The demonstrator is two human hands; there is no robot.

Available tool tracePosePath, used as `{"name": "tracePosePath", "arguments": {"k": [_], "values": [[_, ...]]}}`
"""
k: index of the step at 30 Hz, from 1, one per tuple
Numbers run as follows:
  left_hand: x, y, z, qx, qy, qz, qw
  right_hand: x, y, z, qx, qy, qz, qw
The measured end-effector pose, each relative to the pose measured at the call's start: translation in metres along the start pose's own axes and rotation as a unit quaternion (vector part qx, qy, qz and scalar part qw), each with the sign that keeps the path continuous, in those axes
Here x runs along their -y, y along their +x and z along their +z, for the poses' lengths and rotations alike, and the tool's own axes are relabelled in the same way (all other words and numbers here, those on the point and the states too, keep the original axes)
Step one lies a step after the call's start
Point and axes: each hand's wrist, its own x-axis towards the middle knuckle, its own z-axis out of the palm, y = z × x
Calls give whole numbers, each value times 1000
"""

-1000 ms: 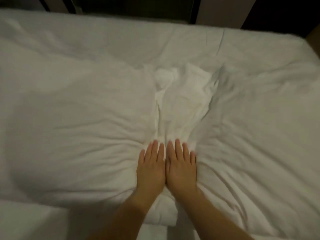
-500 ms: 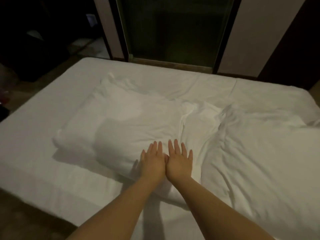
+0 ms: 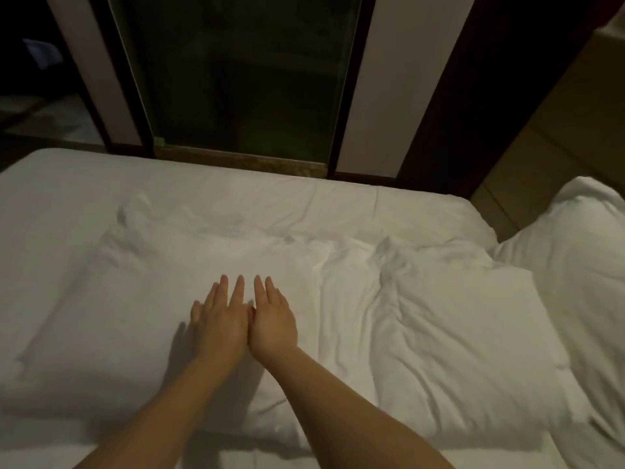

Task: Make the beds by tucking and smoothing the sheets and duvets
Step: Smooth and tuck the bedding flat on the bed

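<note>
You have two grips in view and one duvet. Your left grip and right grip lie side by side, palms down on the duvet. Their inner edges touch, and the fingers are straight and slightly spread, pinching nothing.

The duvet sits rumpled on the one sheet that covers the one bed. Its smoother left half is under both grips, and a ridge of creases runs to the right of your right grip.

One more white bundle bulges at the far right. It is cut off by the edge of view, so you cannot tell whether it is a pillow or a second duvet. Beyond the bed's far side stands one dark glass door, and what lies behind it is too dim to make out.
</note>
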Motion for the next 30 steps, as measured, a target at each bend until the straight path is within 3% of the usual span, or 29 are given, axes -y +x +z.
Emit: {"name": "tracePosePath", "arguments": {"k": [3,6,11,14,19,23,30], "values": [[71,35,-13,-11,18,8,1000,62,37,30,20,17,11,1000],[159,62,-22,-1,20,-19,1000,133,74,76,83,27,78,993],[263,107,-10,93,-122,-121,981,201,118,144,92,-57,144,984],[285,131,14,135,-193,-169,957,199,140,167,81,-110,156,978],[324,178,54,208,-290,-283,890,198,180,202,100,-163,98,977],[329,194,96,274,-306,-300,861,176,189,229,117,-214,101,965],[329,191,119,260,-389,-285,837,163,193,246,119,-214,105,964]]}}
